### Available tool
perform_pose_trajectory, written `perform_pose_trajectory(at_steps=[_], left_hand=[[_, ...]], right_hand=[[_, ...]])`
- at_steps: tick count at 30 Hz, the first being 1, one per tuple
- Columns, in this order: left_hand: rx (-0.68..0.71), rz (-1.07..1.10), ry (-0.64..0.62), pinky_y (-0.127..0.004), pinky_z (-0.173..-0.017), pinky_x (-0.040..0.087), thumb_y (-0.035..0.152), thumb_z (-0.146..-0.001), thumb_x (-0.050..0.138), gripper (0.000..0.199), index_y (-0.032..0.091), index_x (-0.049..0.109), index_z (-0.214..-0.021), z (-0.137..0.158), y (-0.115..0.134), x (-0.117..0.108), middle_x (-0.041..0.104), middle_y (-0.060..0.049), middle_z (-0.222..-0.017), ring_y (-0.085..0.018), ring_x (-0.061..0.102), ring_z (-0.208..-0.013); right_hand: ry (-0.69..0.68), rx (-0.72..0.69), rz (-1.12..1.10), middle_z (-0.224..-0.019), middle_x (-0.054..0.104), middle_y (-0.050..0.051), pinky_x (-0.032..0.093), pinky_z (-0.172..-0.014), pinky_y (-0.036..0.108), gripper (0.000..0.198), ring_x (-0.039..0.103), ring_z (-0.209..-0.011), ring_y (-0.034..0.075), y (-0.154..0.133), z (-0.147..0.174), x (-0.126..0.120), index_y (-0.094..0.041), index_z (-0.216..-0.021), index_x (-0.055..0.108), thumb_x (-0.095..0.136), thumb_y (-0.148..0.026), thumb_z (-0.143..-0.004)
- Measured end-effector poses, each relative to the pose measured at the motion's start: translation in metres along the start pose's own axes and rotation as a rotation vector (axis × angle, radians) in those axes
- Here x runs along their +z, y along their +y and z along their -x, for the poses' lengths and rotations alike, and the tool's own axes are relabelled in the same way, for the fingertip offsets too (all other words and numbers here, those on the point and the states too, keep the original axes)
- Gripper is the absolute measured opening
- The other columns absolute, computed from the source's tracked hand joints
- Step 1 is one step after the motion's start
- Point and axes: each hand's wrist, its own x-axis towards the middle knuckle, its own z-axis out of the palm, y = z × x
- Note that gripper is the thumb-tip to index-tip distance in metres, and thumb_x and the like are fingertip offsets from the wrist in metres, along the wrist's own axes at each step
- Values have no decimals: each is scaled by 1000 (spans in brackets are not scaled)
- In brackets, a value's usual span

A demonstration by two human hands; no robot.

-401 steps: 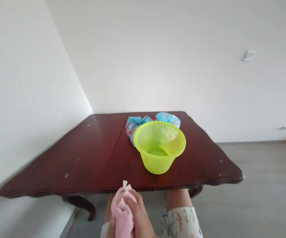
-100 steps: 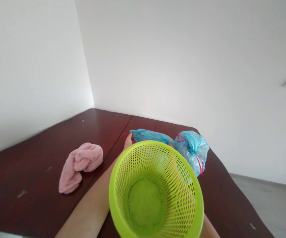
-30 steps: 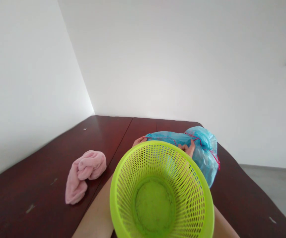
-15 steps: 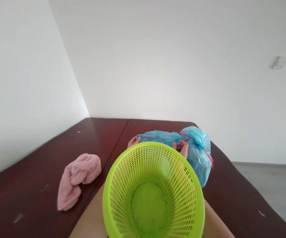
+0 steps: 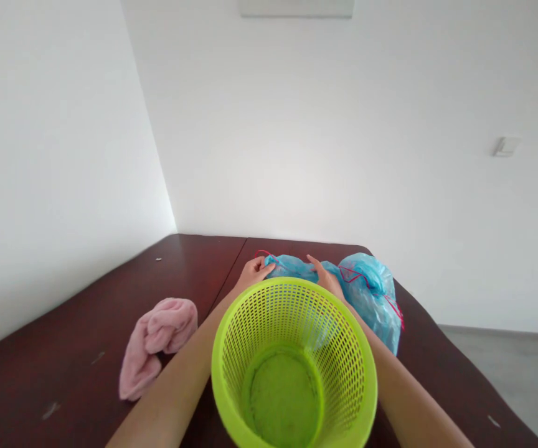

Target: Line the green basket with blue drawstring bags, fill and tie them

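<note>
Beyond the green basket, my left hand (image 5: 254,272) pinches the left end of a blue plastic bag (image 5: 292,266) with a red drawstring. My right hand (image 5: 327,277) lies against the same bag, its visible fingers stretched out and apart. A second, bunched blue plastic bag (image 5: 375,292), also with red drawstrings, rests just right of my right hand. Between my forearms stands a bright green slotted basket (image 5: 220,367), its inside showing nothing in it. The basket's rim hides the near part of the first bag.
A crumpled pink cloth (image 5: 157,342) lies left of my left forearm. Everything rests on a dark red-brown table (image 5: 82,373) with rounded edges. White walls (image 5: 269,143) stand behind and to the left. Grey floor (image 5: 507,361) shows beyond the right edge.
The left end of the bag has been gathered in, and my left hand now pinches it. My right hand has moved a little left and its fingers have straightened. The view has tilted up slightly.
</note>
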Motion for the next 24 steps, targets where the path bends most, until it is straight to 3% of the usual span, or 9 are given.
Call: perform_pose_trajectory(at_steps=[2,5,8,10,13,15,17,21,24], left_hand=[[33,-27,-11,-26,-66,38,53,-93,81,50,25,42,-79,-12,10,-9,42,5,-73,-14,43,-70],[49,-98,-22,-25,-68,46,39,-93,74,30,25,49,-85,-31,33,-25,53,3,-79,-16,52,-73],[42,-220,-35,-31,-72,53,26,-96,62,10,22,65,-87,-46,65,-46,64,-2,-79,-20,60,-72],[62,-314,-30,-36,-86,58,17,-96,60,19,20,79,-95,-50,91,-60,76,-7,-88,-24,69,-85],[102,-437,16,-41,-109,56,10,-98,63,43,21,84,-134,-49,132,-72,87,-11,-116,-30,75,-114],[102,-501,66,-44,-113,54,11,-100,67,59,22,73,-158,-47,161,-73,87,-14,-124,-34,76,-121],[95,-536,114,-44,-110,54,15,-102,72,68,20,61,-169,-44,191,-72,86,-17,-128,-36,77,-120],[122,-485,142,-35,-95,56,30,-114,65,66,16,49,-177,-18,266,-71,83,-18,-140,-27,83,-101],[116,-492,74,-36,-79,52,46,-120,56,53,16,67,-162,45,325,-67,88,-12,-116,-21,76,-72]], right_hand=[[-54,47,34,-103,87,5,57,-89,36,36,78,-95,26,-4,-21,-10,-25,-116,88,90,-24,-81],[-33,132,74,-86,82,5,53,-86,33,5,75,-88,23,-14,-58,-39,-21,-87,82,82,-16,-85],[64,207,68,-80,78,7,53,-82,32,13,72,-80,21,-33,-94,-85,-19,-82,75,71,-14,-93],[135,233,31,-75,75,7,54,-76,32,16,68,-70,19,-51,-113,-118,-17,-84,73,64,-14,-97],[245,209,-54,-76,75,7,57,-71,31,14,69,-65,18,-85,-129,-162,-15,-95,71,58,-14,-99],[332,143,-97,-86,79,8,61,-77,33,13,74,-74,19,-112,-131,-187,-15,-100,71,57,-15,-98],[432,55,-115,-99,82,10,64,-89,36,14,78,-91,22,-142,-126,-211,-17,-102,72,59,-17,-97],[662,-400,-220,-126,84,11,63,-110,44,12,80,-121,26,-210,-95,-253,-22,-110,74,67,-29,-103],[635,-706,-274,-129,85,9,64,-111,44,9,81,-124,25,-270,-47,-271,-25,-113,75,72,-33,-109]])
